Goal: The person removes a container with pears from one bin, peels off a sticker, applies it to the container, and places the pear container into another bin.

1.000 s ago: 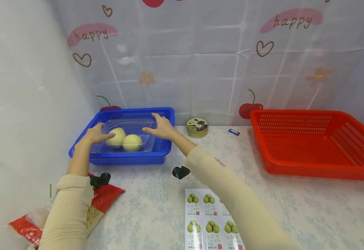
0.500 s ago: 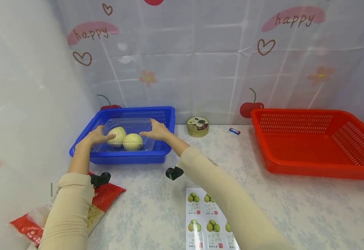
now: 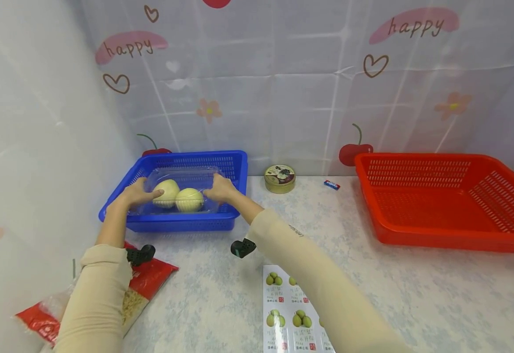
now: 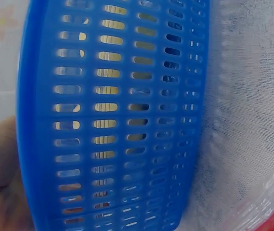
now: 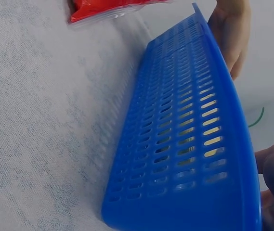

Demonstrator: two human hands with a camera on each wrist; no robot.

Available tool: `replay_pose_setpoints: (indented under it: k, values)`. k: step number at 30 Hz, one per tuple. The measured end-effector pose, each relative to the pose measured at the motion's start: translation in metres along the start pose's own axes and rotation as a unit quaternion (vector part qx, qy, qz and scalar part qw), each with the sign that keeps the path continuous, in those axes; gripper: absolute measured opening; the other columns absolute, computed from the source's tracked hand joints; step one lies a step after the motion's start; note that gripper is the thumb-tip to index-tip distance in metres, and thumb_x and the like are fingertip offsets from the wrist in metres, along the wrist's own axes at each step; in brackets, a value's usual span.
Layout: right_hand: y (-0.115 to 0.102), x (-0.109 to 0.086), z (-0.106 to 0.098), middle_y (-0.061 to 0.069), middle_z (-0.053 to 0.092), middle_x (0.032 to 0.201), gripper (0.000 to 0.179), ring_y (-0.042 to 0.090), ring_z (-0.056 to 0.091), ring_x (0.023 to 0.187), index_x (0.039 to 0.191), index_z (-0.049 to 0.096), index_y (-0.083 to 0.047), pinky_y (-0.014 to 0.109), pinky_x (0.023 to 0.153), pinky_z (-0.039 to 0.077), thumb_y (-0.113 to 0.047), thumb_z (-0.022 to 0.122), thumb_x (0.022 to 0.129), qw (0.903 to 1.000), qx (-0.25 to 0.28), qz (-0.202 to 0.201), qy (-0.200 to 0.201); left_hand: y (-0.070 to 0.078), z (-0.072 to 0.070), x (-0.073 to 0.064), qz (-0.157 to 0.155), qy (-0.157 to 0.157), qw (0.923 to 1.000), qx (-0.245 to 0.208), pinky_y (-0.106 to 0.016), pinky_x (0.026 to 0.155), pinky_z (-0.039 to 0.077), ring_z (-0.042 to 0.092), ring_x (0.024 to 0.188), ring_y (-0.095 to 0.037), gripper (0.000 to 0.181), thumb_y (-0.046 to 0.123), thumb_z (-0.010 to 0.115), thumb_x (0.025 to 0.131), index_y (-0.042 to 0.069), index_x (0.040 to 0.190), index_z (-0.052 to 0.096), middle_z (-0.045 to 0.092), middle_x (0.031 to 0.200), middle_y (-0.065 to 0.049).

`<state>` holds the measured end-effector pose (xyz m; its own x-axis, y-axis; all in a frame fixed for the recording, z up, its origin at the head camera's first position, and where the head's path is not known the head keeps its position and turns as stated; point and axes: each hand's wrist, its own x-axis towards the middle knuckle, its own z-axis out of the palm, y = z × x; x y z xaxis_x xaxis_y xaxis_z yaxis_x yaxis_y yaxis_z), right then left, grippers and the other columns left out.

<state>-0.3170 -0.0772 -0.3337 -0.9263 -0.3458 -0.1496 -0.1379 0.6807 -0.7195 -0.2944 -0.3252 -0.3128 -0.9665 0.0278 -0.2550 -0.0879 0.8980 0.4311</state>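
A clear plastic box (image 3: 182,173) sits inside the blue basket (image 3: 182,219), with two round pale-yellow fruits (image 3: 189,201) in it. My left hand (image 3: 136,193) holds the box's left end, its thumb toward the fruits. At the right end, my right hand (image 3: 221,189) grips the box with fingers curled over its edge. Both wrist views look at the perforated outer wall of the blue basket (image 5: 175,120). In the left wrist view, part of the left hand (image 4: 1,168) shows beyond the rim; its fingertips are hidden there.
A red basket (image 3: 437,235) stands on the right. Between the baskets lie a round tin (image 3: 280,179) and a small blue-and-red packet (image 3: 331,185). A sheet of pear labels (image 3: 279,306) lies in front, partly under the right sleeve. A red bag (image 3: 151,277) is beside the left arm.
My right hand has come down and closed onto the box's right end. The box and fruits have shifted very slightly right. The left hand has stayed nearly in place.
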Motion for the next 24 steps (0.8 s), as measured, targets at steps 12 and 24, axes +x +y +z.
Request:
replay_pose_setpoints:
  k: [12,24]
  values:
    - [-0.001,-0.005,-0.006,0.016,0.046,0.141,0.068,0.029,0.054,0.117,0.148,0.024,-0.002,0.038,0.097,0.045,-0.024,0.058,0.094,0.9990,-0.009,-0.020,0.039,-0.006,0.001,-0.003,0.025,0.008,0.9996,-0.014,-0.049,0.077,0.053,0.050,0.109,-0.054,0.091,0.048,0.050,0.093,-0.011,0.145,0.003,0.010,0.143,-0.043]
    - [0.000,-0.010,-0.022,0.012,0.032,0.151,0.069,0.029,0.030,0.137,0.147,0.026,-0.003,0.040,0.107,0.035,-0.026,0.060,0.092,0.9964,0.004,-0.062,0.057,-0.001,-0.009,-0.009,0.043,0.062,0.9972,0.001,-0.068,0.098,0.028,0.024,0.127,-0.059,0.091,0.051,0.046,0.093,-0.011,0.145,0.005,0.012,0.145,-0.041]
